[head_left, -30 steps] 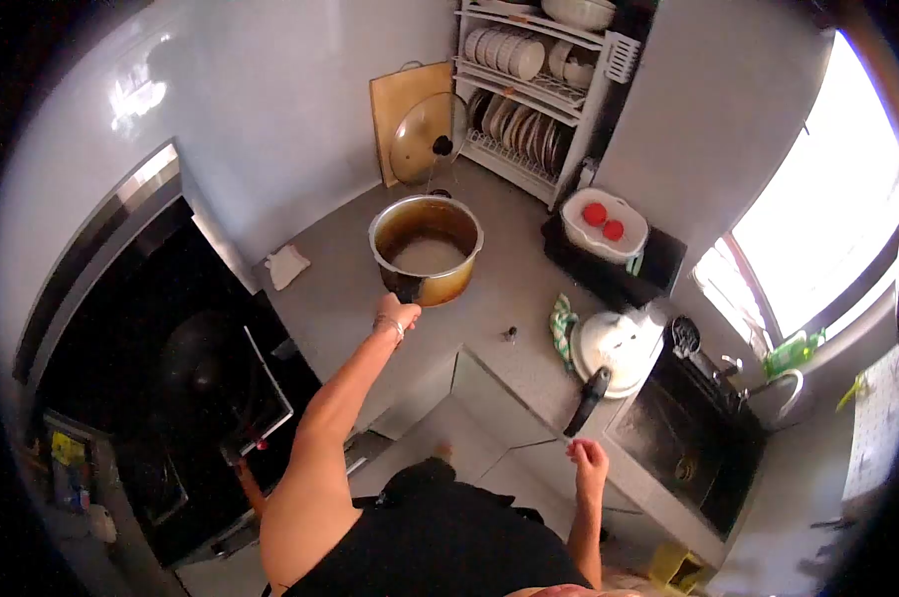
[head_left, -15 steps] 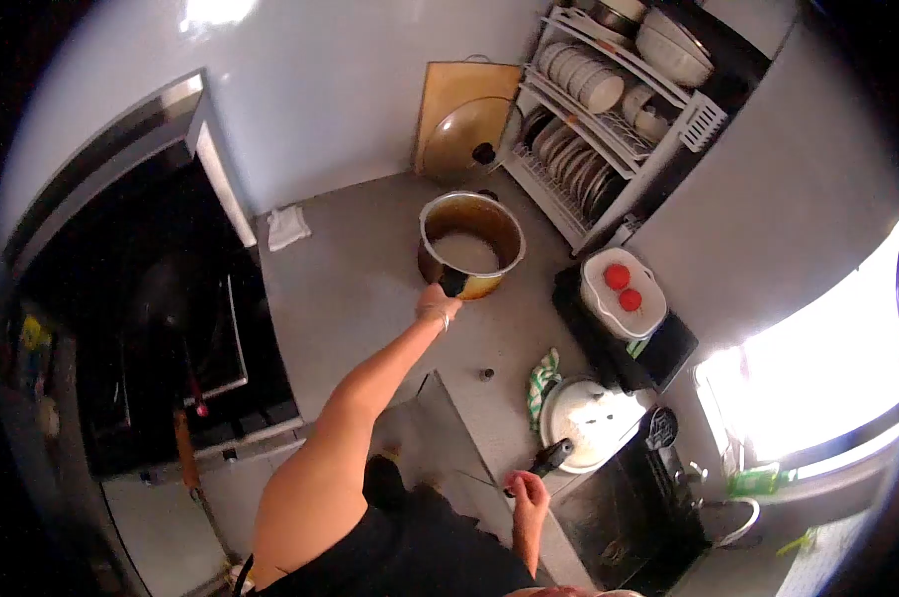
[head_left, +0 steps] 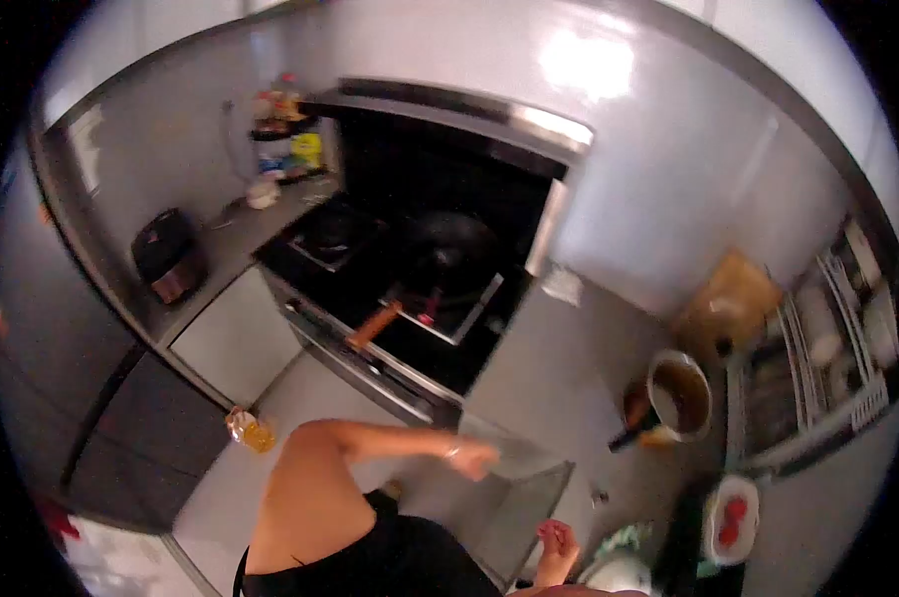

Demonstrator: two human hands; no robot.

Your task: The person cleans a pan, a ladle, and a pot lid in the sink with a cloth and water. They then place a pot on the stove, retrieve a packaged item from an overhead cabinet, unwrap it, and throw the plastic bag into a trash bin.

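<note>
My left hand [head_left: 472,459] hangs above the floor, in front of the counter edge and apart from the deep metal pot. Its fingers are smeared by motion and nothing shows in them. The pot [head_left: 682,396], stained brown, stands on the counter with its black handle [head_left: 629,434] pointing towards me. Low in the view, my right hand [head_left: 557,549] has curled fingers near a white round lid or dish [head_left: 617,575]. Whether it holds something small is hidden. A wok [head_left: 449,244] sits on the black stove, and a wooden handle [head_left: 375,325] sticks out over its front edge.
A dish rack [head_left: 808,348] and cutting board [head_left: 733,298] stand at the right rear. A white basin [head_left: 733,519] holds two red round items. Left are a rice cooker [head_left: 168,257] and a sauce-bottle shelf [head_left: 288,149]. An oil bottle [head_left: 251,430] stands on the floor.
My view has swung left towards the stove. My left hand has let go of the pot's handle and drawn back from it. My right hand is no longer beside the black handle near the lid.
</note>
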